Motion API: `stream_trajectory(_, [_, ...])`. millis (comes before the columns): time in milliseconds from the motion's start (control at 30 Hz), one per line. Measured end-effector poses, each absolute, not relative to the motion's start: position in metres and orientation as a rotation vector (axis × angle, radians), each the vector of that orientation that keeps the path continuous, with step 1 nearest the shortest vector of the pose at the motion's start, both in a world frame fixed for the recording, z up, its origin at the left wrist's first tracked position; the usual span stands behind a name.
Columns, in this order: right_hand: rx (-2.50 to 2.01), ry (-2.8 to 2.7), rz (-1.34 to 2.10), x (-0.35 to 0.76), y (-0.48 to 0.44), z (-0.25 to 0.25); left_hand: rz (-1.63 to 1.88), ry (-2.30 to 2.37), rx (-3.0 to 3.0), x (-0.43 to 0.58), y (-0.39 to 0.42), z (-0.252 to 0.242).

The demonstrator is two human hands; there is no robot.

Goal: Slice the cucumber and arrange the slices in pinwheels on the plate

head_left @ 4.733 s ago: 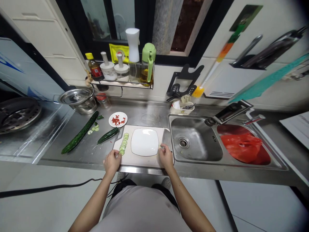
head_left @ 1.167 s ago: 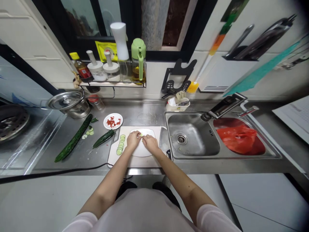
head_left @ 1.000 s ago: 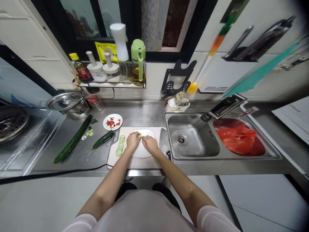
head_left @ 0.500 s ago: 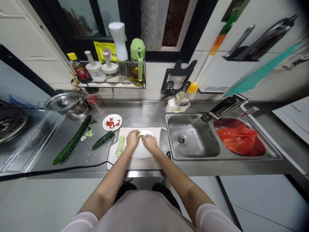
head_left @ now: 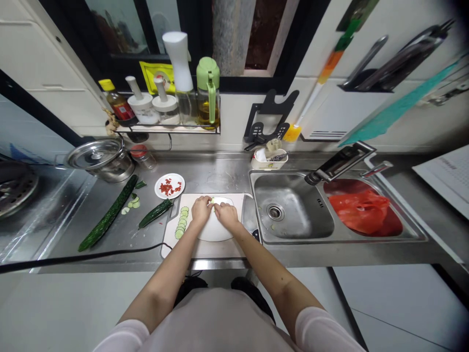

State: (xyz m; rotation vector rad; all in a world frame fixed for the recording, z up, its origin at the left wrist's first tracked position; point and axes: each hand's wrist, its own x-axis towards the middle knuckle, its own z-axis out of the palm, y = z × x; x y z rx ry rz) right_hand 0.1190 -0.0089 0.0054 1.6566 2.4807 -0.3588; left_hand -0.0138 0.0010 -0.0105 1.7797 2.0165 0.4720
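On the cutting board (head_left: 220,250), a white plate (head_left: 216,230) is set near the middle, its far part partly hidden by the hands. The left hand (head_left: 201,210) and the right hand (head_left: 225,215) are brought close together over it, with fingers curled inward rather than spread. A small pale green piece (head_left: 212,200) is seen at the left fingertips, toward the board's far edge; whether it is pinched by one hand, by both or by neither cannot be told. Overlapping cucumber slices (head_left: 181,223) are laid in a row along the board's left side. A short cucumber piece (head_left: 156,213) is placed just left of the board, a long cucumber (head_left: 110,215) farther left, and a knife (head_left: 250,215) is seen at the board's right side.

Judged by look, the slices would be light, moist and slippery, easily torn if bent; they are best lifted singly by the rim. The green piece, if cucumber, would be crisp but easily bruised, so only light fingertip pressure is called for. The plate appears smooth, stiff and breakable; it is best gripped by two opposite edges.
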Motion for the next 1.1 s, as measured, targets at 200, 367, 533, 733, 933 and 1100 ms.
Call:
stream_trajectory(200, [1.664, 2.482, -0.36, 0.119, -0.008, 0.004, 0.48, 2.007, 1.796, -0.014, 0.001, -0.009])
stream_trajectory(367, [1.67, 2.473, -0.387, 0.118, -0.009, 0.005, 0.475, 2.008, 1.795, -0.014, 0.0, -0.008])
stream_trajectory(533, [1.665, 2.451, -0.397, 0.118, -0.009, 0.008, 0.442, 2.01, 1.777, -0.013, 0.0, -0.006])
stream_trajectory(733, [1.657, 2.449, -0.41, 0.117, -0.008, 0.009, 0.42, 2.015, 1.783, -0.013, 0.0, -0.005])
stream_trajectory(933, [1.67, 2.451, -0.421, 0.116, -0.009, 0.011, 0.438, 2.008, 1.774, -0.013, 0.0, -0.004])
stream_trajectory(1100, [1.786, 2.422, -0.473, 0.12, -0.013, 0.016, 0.54, 2.011, 1.744, -0.015, -0.008, 0.0])
